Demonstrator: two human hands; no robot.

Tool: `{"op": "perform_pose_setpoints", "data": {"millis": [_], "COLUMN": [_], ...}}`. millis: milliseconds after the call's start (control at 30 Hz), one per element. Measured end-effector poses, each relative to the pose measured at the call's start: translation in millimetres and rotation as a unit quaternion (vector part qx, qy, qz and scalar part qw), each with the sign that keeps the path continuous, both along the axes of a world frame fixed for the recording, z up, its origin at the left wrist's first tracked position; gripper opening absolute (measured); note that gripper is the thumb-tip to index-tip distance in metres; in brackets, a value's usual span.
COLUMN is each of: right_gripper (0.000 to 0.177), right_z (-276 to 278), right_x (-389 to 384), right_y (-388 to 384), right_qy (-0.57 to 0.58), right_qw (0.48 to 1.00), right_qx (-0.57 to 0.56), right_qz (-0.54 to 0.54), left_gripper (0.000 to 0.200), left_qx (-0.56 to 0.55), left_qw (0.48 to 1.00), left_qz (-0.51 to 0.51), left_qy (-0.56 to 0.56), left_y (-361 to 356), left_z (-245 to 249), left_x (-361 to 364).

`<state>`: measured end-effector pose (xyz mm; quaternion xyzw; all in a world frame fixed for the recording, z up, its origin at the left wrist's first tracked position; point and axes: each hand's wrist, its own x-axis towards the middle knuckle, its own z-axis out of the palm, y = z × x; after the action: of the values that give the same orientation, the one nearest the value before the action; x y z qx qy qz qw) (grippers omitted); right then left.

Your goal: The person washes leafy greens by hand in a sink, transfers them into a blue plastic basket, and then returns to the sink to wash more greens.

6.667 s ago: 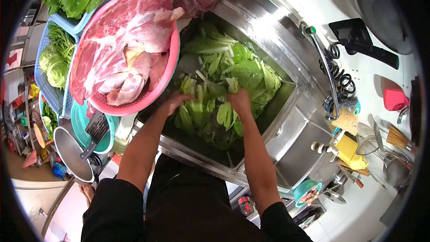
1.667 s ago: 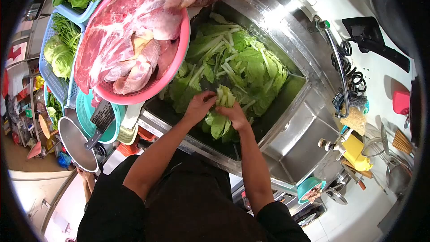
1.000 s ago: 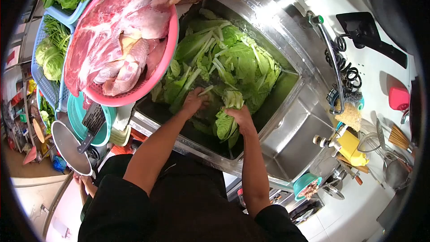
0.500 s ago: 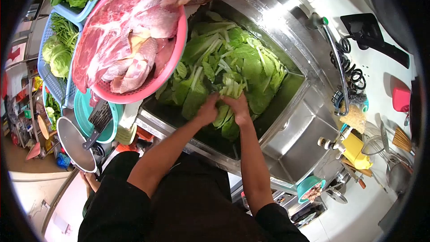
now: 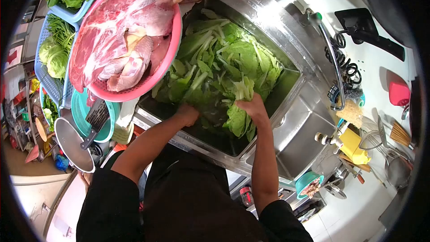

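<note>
Loose leafy greens (image 5: 251,56) with pale stalks float in the water of the large steel sink basin (image 5: 293,80). My right hand (image 5: 254,108) is closed round a bunch of greens (image 5: 240,118), stalks sticking up above the fist and leaves hanging below. At the basin's near left side, my left hand (image 5: 187,114) dips into the water beside some leaves. Its fingers are hidden there, so their grip does not show.
A pink basket (image 5: 175,47) of raw meat (image 5: 134,18) stands left of the basin. Beneath it, a cleaver (image 5: 95,123) lies across a teal basket (image 5: 78,107). A smaller steel basin (image 5: 300,139) and a curved faucet (image 5: 333,62) are on the right.
My hands, close together before, have moved apart. The right one has gone right with the bunch of greens; the left one has gone left and lower into the water.
</note>
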<state>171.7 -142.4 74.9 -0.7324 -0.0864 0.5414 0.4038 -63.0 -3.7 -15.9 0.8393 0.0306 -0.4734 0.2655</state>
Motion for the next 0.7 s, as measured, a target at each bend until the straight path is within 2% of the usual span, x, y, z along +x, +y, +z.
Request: {"op": "perform_pose_setpoints", "data": {"millis": [67, 167, 200, 267, 333, 400, 500, 567, 667, 700], "right_gripper": [0.037, 0.039, 0.038, 0.038, 0.038, 0.038, 0.04, 0.042, 0.043, 0.043], "right_z": [3, 10, 13, 17, 13, 14, 21, 14, 14, 6], "right_x": [2, 0, -1, 0, 1, 1, -3, -6, -16, -19], "right_y": [-6, -17, -22, -22, -21, -20, -16, -18, -12, -11], "right_qy": [-0.023, -0.002, 0.001, 0.006, -0.02, -0.025, 0.004, 0.033, 0.046, 0.052], "right_qw": [1.0, 0.999, 0.999, 0.998, 1.0, 1.0, 1.0, 0.999, 0.996, 0.994], "right_qx": [0.02, 0.001, 0.002, 0.014, 0.012, 0.006, 0.011, 0.034, 0.025, 0.036], "right_qz": [0.008, -0.044, -0.053, -0.063, -0.015, 0.01, 0.012, 0.005, 0.067, 0.094], "left_gripper": [0.037, 0.032, 0.033, 0.034, 0.031, 0.031, 0.031, 0.03, 0.024, 0.023], "left_qx": [0.046, 0.012, 0.015, 0.032, 0.065, 0.074, 0.041, -0.002, 0.011, 0.0], "left_qw": [0.997, 0.995, 0.995, 0.994, 0.981, 0.98, 0.996, 0.994, 0.999, 0.996], "left_qz": [-0.005, 0.095, 0.096, 0.106, 0.181, 0.185, 0.08, -0.003, 0.042, 0.085], "left_qy": [-0.068, -0.031, -0.021, -0.003, -0.005, -0.01, 0.022, 0.105, 0.026, -0.005], "left_y": [-13, -36, -49, -73, -92, -92, -58, -30, -42, -36], "left_z": [-15, 21, 15, -19, -72, -86, -49, -2, -9, 0], "left_x": [-8, 27, 29, 27, 10, 3, 20, 42, 32, 34]}}
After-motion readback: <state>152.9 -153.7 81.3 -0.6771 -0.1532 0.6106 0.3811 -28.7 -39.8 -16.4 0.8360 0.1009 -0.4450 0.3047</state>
